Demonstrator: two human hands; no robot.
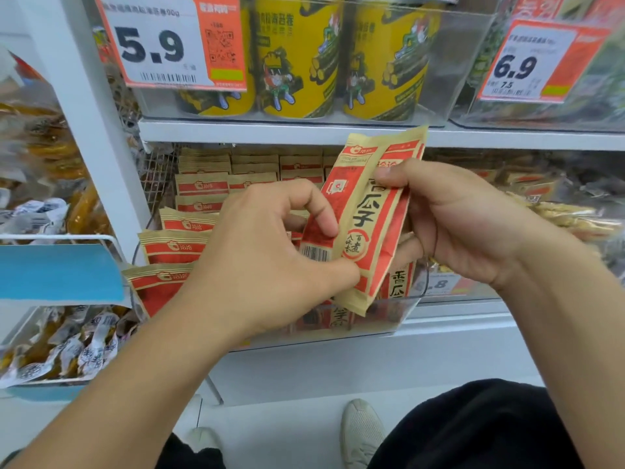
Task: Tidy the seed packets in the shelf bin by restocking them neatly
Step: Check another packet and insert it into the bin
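Note:
A red and tan seed packet is held upright in front of the shelf bin, tilted a little to the right. My right hand grips its right edge, thumb on the front near the top. My left hand pinches its lower left side by the barcode, between thumb and curled fingers. Behind and to the left, several matching packets stand in rows inside the clear bin. More packets sit low at the bin's front, partly hidden by my hands.
Yellow snack cans fill a clear bin on the shelf above, with price tags 5.9 and 6.9. Wrapped snacks lie in a bin at the lower left, others at the right. My shoes stand on the floor below.

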